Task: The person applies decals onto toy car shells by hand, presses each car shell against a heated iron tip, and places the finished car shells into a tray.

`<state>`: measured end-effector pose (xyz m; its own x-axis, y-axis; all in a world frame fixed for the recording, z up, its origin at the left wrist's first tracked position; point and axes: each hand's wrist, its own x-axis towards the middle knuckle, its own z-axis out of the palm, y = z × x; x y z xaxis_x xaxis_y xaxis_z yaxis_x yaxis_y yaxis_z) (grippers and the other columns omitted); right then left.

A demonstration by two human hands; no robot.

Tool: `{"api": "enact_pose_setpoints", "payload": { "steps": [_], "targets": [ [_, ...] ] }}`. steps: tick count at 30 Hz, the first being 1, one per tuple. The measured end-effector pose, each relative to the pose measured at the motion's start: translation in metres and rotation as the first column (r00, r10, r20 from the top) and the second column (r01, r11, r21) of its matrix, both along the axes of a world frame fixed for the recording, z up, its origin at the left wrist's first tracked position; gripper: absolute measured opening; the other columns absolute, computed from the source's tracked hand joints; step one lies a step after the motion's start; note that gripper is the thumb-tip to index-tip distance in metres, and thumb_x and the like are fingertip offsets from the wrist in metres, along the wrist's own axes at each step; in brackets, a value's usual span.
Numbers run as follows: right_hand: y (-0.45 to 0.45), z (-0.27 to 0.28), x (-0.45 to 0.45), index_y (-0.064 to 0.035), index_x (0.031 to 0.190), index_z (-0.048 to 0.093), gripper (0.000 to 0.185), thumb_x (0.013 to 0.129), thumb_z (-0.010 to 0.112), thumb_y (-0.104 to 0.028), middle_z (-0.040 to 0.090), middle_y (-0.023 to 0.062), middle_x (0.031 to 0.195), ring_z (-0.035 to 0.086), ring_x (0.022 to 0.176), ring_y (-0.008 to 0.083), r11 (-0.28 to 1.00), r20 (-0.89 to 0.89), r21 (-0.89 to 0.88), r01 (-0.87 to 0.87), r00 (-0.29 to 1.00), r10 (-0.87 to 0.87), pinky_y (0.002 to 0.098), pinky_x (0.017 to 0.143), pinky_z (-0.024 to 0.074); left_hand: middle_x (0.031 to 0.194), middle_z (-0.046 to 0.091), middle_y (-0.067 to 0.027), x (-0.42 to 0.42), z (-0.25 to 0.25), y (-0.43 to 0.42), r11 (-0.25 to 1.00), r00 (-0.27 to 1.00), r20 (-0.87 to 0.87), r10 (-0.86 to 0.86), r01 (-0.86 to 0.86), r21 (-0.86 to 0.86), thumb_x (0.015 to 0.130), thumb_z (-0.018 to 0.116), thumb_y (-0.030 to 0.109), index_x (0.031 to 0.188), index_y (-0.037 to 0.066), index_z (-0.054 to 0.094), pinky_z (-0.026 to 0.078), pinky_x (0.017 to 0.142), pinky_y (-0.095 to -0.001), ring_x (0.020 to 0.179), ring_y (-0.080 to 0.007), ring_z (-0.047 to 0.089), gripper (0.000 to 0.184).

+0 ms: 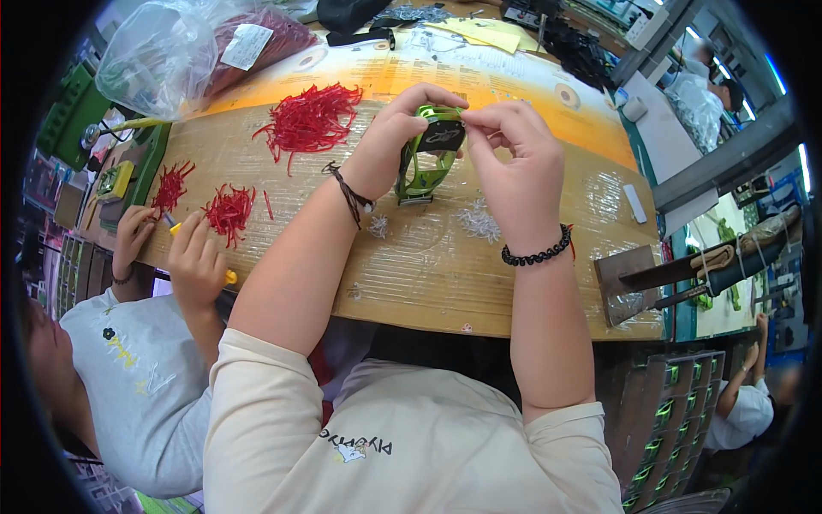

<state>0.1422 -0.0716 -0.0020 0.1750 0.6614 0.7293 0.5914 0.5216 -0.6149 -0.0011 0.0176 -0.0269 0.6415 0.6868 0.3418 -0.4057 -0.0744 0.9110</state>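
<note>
My left hand [387, 141] is closed around the upper left side of a green plastic frame-like part [425, 176], held upright above the cardboard-covered table. A black panel [442, 134] with a pale drawing sits in its upper half. At the part's top right corner, the fingertips of my right hand [518, 154] are pinched together; whatever is between them is too small to make out. Below my hands lie a pile of small white pieces [479, 221] and a smaller white cluster [378, 227].
Red strips [312, 122] are heaped behind my left forearm, with smaller red piles [229, 212] to the left. A co-worker's hands [195, 261] work there with a yellow-handled tool. A plastic bag [163, 64] stands at the back left. A metal bracket [629, 283] juts in at right.
</note>
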Motion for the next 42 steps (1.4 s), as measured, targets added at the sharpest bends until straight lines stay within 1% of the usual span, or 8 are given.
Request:
{"api": "enact_pose_setpoints", "payload": {
  "steps": [8, 17, 20, 26, 29, 32, 36, 42],
  "targets": [
    [0.005, -0.008, -0.003, 0.0028, 0.089, 0.066, 0.011, 0.079, 0.066, 0.006, 0.064, 0.0103, 0.087, 0.066, 0.073, 0.0172, 0.997, -0.127, 0.021, -0.072, 0.989, 0.074, 0.025, 0.065, 0.0544, 0.11, 0.06, -0.0109, 0.0, 0.0, 0.0, 1.0, 1.0, -0.001, -0.001, 0.001, 0.017, 0.075, 0.045, 0.023, 0.115, -0.001, 0.052, 0.048, 0.091, -0.0299, 0.102, -0.0171, 0.06, 0.046],
    [-0.004, 0.003, -0.005, 0.0021, 0.093, 0.069, 0.011, 0.082, 0.066, 0.005, 0.067, 0.0075, 0.087, 0.065, 0.073, 0.0118, 0.965, -0.435, -0.219, -0.145, 0.9, 0.037, 0.0225, 0.066, 0.0522, 0.11, 0.058, -0.0113, -0.003, 0.001, -0.002, 0.997, 0.998, -0.004, -0.06, 0.059, -0.045, 0.077, 0.039, 0.011, 0.114, 0.001, 0.053, 0.047, 0.09, -0.0313, 0.102, -0.0174, 0.057, 0.041],
    [-0.002, -0.001, -0.004, 0.0019, 0.092, 0.07, 0.011, 0.082, 0.067, 0.005, 0.066, 0.0073, 0.086, 0.065, 0.073, 0.0117, 0.976, -0.317, -0.208, -0.069, 0.948, -0.001, 0.0226, 0.065, 0.0518, 0.11, 0.058, -0.011, -0.003, 0.001, -0.002, 0.999, 0.999, -0.012, -0.037, 0.036, -0.029, 0.077, 0.039, 0.011, 0.114, 0.001, 0.053, 0.047, 0.09, -0.031, 0.102, -0.0171, 0.057, 0.04],
    [0.0, -0.004, -0.003, 0.0021, 0.09, 0.069, 0.009, 0.082, 0.067, 0.004, 0.065, 0.0077, 0.092, 0.063, 0.07, 0.0102, 0.979, -0.314, -0.169, -0.111, 0.948, 0.054, 0.0216, 0.063, 0.051, 0.107, 0.059, -0.0114, -0.001, 0.002, -0.002, 1.0, 1.0, -0.027, 0.011, -0.011, -0.004, 0.074, 0.04, 0.016, 0.115, 0.001, 0.051, 0.05, 0.087, -0.0316, 0.097, -0.0183, 0.06, 0.045],
    [0.002, -0.01, -0.005, 0.0021, 0.089, 0.068, 0.009, 0.081, 0.067, 0.002, 0.063, 0.0101, 0.093, 0.064, 0.075, 0.0159, 0.969, -0.326, -0.197, -0.147, 0.942, 0.077, 0.0261, 0.068, 0.0514, 0.103, 0.06, -0.0117, 0.0, 0.007, -0.006, 0.998, 0.999, -0.018, 0.048, -0.049, -0.043, 0.074, 0.04, 0.021, 0.115, 0.001, 0.051, 0.051, 0.084, -0.0313, 0.092, -0.0186, 0.063, 0.047],
    [0.005, -0.015, -0.013, 0.0023, 0.092, 0.065, 0.014, 0.078, 0.066, 0.0, 0.062, 0.0121, 0.092, 0.062, 0.083, 0.0236, 0.995, 0.071, 0.09, 0.033, 0.997, -0.04, 0.0324, 0.076, 0.05, 0.098, 0.061, -0.0117, -0.001, 0.006, -0.004, 0.997, 1.0, 0.003, 0.029, -0.028, -0.073, 0.074, 0.039, 0.024, 0.115, 0.001, 0.051, 0.051, 0.081, -0.0306, 0.087, -0.0182, 0.063, 0.048],
    [0.005, -0.021, -0.023, 0.0022, 0.095, 0.06, 0.021, 0.074, 0.062, 0.002, 0.061, 0.0127, 0.094, 0.059, 0.085, 0.0282, 0.991, 0.039, 0.131, 0.032, 0.999, -0.038, 0.0366, 0.08, 0.0474, 0.095, 0.062, -0.0123, -0.002, 0.003, -0.002, 0.999, 0.999, -0.006, 0.04, -0.04, 0.005, 0.074, 0.039, 0.027, 0.114, 0.001, 0.051, 0.052, 0.078, -0.0307, 0.084, -0.0189, 0.063, 0.049],
    [0.008, -0.027, -0.023, 0.0015, 0.095, 0.058, 0.025, 0.07, 0.058, 0.006, 0.06, 0.0136, 0.098, 0.058, 0.081, 0.0284, 0.992, 0.051, 0.123, 0.023, 0.998, -0.03, 0.0373, 0.079, 0.0474, 0.096, 0.062, -0.013, -0.004, 0.006, -0.006, 0.999, 0.999, -0.036, 0.005, -0.007, -0.044, 0.075, 0.04, 0.029, 0.114, 0.002, 0.049, 0.052, 0.078, -0.0315, 0.085, -0.0197, 0.063, 0.049]
  ]
}}
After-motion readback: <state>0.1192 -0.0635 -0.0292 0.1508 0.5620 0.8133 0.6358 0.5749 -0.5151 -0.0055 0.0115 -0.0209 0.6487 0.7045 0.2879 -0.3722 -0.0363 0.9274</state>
